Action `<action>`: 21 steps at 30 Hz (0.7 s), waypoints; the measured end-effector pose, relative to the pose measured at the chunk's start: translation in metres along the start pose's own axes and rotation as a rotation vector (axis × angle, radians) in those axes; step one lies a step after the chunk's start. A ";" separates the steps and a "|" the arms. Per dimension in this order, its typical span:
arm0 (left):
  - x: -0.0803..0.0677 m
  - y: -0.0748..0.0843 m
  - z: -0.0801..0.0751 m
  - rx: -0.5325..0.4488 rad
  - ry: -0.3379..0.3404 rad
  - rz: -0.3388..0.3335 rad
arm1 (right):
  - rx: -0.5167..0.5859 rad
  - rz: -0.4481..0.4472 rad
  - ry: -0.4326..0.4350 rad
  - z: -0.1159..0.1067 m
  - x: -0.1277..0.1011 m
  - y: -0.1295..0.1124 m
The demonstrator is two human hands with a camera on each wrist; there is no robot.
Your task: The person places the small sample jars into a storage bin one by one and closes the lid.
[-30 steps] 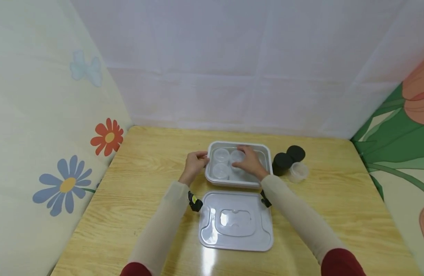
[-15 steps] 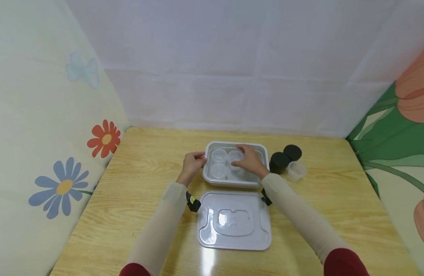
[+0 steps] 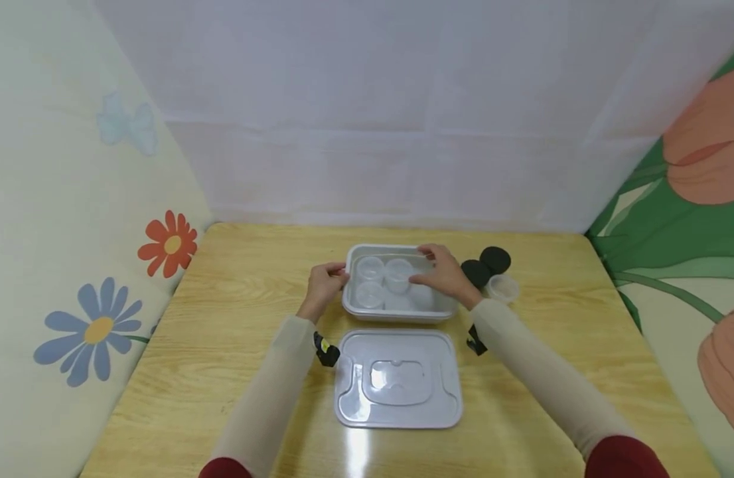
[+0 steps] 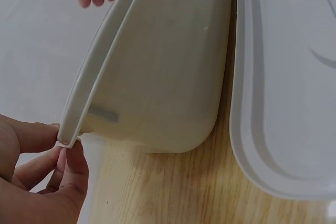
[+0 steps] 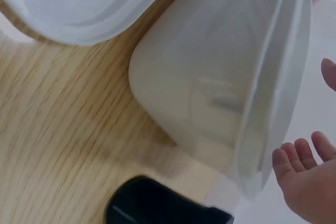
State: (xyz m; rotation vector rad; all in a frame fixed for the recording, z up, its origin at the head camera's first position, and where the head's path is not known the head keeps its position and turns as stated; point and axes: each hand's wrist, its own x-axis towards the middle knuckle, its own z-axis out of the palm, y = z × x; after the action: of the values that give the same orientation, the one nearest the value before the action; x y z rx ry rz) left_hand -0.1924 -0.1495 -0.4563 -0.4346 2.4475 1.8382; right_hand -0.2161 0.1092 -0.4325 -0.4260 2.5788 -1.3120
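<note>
A white rectangular container [image 3: 395, 313] stands on the wooden table and holds several small clear cups [image 3: 370, 268]. My left hand [image 3: 324, 283] pinches its left rim between thumb and fingers; the left wrist view shows that hand [image 4: 48, 178] pinching the corner of the container [image 4: 157, 77]. My right hand [image 3: 446, 272] hovers over the container's right side with fingers relaxed and holds nothing. In the right wrist view my right hand [image 5: 304, 178] is spread open just beyond the container [image 5: 226, 87].
The container's clear lid [image 3: 398, 377] lies flat on the table in front of it. Two black round lids [image 3: 476, 271] and a small clear cup [image 3: 502, 287] sit right of the container. Cloth walls close in the back and both sides.
My right hand has come off the cups inside the container and moved to its right side. The left hand keeps its hold on the left rim.
</note>
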 end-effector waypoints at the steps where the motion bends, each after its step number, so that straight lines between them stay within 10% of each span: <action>1: 0.000 0.000 0.000 0.005 -0.002 0.000 | 0.006 -0.003 0.002 -0.003 -0.002 0.000; 21: 0.001 0.001 -0.002 -0.004 -0.024 -0.010 | -0.097 0.017 0.103 -0.058 -0.039 0.031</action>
State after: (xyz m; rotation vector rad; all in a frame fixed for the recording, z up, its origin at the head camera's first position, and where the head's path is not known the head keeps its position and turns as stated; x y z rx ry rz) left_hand -0.1929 -0.1514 -0.4552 -0.4215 2.4224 1.8339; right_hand -0.2028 0.1841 -0.4216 -0.3613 2.7339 -1.2376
